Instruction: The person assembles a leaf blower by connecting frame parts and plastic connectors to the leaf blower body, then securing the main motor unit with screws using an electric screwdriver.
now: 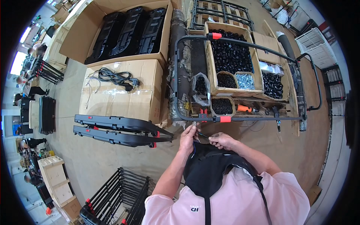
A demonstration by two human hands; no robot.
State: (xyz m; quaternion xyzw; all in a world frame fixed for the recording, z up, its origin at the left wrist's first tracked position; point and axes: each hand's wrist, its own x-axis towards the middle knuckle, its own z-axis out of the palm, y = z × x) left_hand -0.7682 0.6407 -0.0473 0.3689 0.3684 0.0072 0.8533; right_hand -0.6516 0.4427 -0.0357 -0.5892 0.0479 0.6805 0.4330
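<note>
My left hand (188, 139) is closed, its thumb and fingertips pinching the end of a thin dark wire. A small pale piece shows above its fingertips, too small to name. My right hand (222, 141) is closed too, pinching the same wire (203, 135) a short way to the right. The wire runs between both hands in front of my black apron (204, 165). Just beyond them lies the near bar of a black tubular frame (258, 119) with red clips. A bluish strand hangs below my left hand.
Beyond the frame stand a box of black plastic parts (230, 52), a bin of screws (245, 81) and an orange-handled tool (244, 108). At left, a carton (120, 99) carries a coiled power cable (112, 76). Black panels (112, 129) and stacked frames (116, 191) stand nearby.
</note>
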